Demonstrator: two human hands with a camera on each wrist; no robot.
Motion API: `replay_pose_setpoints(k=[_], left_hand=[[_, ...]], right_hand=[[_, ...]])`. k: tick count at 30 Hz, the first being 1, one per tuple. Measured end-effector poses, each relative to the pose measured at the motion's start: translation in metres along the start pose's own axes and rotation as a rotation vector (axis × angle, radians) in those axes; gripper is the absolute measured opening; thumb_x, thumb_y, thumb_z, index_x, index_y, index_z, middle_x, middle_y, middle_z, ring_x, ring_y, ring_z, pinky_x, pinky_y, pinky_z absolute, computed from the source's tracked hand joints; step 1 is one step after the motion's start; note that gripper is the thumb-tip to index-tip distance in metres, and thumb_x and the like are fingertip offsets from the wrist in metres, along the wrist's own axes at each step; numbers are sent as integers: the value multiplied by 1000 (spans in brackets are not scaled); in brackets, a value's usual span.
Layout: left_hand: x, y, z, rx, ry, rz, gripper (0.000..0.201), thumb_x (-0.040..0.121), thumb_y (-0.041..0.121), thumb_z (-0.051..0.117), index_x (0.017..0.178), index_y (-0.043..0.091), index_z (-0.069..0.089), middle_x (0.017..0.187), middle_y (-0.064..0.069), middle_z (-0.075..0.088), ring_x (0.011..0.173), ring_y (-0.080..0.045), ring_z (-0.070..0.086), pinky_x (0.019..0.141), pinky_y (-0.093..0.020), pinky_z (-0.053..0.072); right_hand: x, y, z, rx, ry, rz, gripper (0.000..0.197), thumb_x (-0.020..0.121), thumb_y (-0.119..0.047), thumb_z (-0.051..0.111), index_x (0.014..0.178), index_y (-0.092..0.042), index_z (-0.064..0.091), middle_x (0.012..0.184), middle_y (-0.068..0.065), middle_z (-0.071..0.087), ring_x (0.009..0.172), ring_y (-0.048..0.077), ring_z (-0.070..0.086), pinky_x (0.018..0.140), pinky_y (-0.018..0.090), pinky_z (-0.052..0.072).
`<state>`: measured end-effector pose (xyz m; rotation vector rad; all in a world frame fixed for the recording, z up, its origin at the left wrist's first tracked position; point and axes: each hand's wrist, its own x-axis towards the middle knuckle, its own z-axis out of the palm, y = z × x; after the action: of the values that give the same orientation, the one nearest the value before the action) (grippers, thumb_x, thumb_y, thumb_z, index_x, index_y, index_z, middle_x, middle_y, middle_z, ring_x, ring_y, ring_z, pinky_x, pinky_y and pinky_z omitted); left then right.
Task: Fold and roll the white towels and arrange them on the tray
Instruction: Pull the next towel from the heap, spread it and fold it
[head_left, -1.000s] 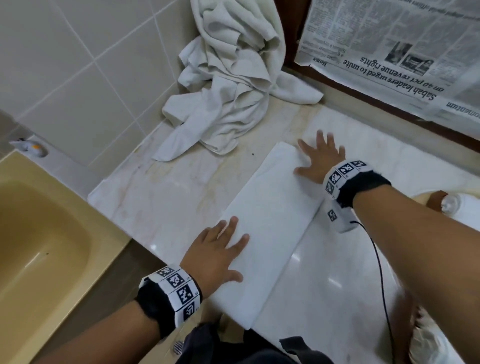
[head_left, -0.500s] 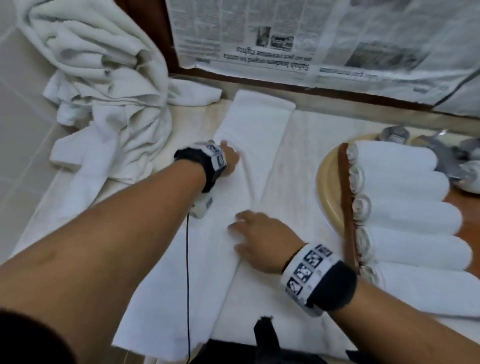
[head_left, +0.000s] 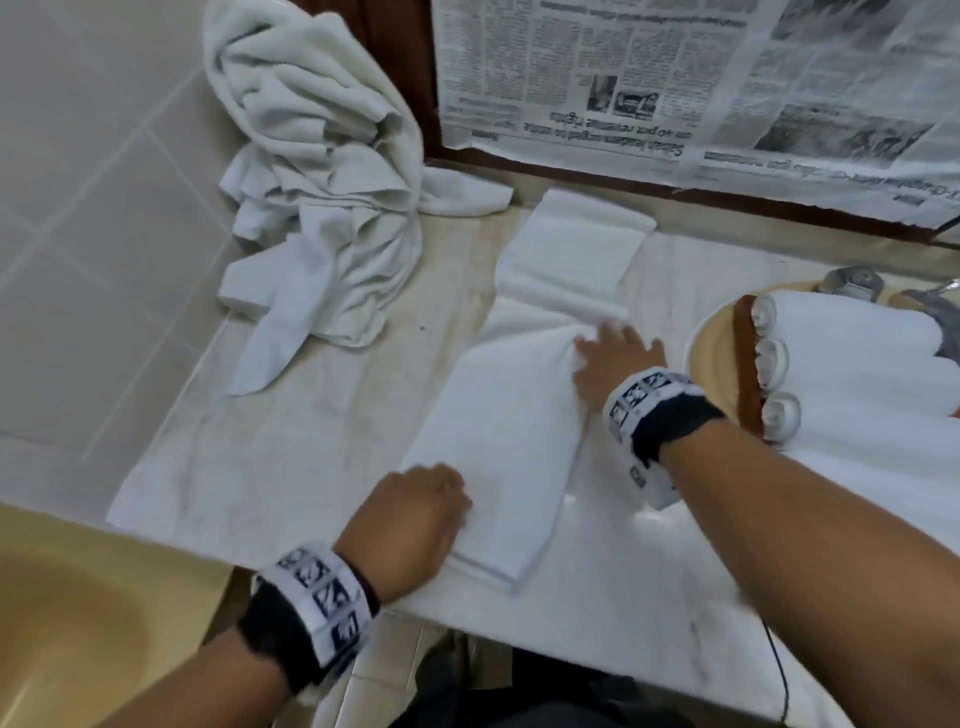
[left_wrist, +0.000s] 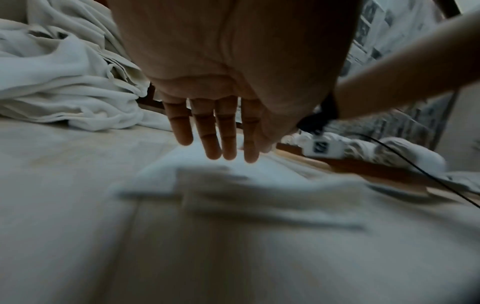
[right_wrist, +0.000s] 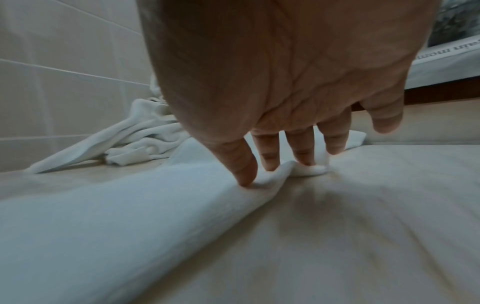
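Both hands, left (head_left: 410, 514) and right (head_left: 618, 358), lie flat, fingers extended.

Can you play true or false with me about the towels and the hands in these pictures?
1. Both hands touch the folded towel. True.
2. The right hand holds a cup. False: its fingers press on the towel.
3. Rolled towels lie on the tray. True.
4. The messy towel pile is on the tray. False: it sits by the tiled wall.
5. The left hand is at the towel's near end. True.
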<state>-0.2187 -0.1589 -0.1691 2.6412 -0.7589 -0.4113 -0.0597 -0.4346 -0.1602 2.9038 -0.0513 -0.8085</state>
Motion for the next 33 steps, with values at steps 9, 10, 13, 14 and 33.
replay_pose_setpoints(k=[9,10,13,14,33], left_hand=[[15,0,6,199,-209,-49,66,95,9,38,156,21,19,165,-1,3,148,-23,18,117,-38,21],[23,-1,2,224,-218,-37,65,95,9,39,156,21,19,165,-1,3,148,-24,19,116,-38,23],[37,-4,-3,250,-221,-11,60,98,17,43,155,23,24,165,1,9,145,-24,24,112,-40,30],[38,-5,-3,244,-209,-4,58,99,22,45,154,25,26,164,2,12,145,-24,25,111,-40,31],[-73,7,67,68,244,74,42,69,55,79,102,30,69,114,2,61,98,-26,59,72,-40,51]], right_hand=[[-72,-46,13,362,249,-125,45,97,-37,51,139,-20,51,140,9,45,127,29,46,102,39,42],[-90,-53,22,414,243,-148,41,95,-36,54,133,-20,55,133,8,47,121,29,50,98,38,45],[-137,-64,58,408,100,-204,53,91,-47,58,137,-22,48,133,2,44,121,24,49,98,37,45],[-148,-64,69,380,77,-196,63,89,-54,59,142,-23,43,135,0,41,122,22,47,98,38,46],[-243,-78,159,489,161,-146,25,101,-39,45,122,-26,48,165,-1,13,152,24,10,121,54,12]])
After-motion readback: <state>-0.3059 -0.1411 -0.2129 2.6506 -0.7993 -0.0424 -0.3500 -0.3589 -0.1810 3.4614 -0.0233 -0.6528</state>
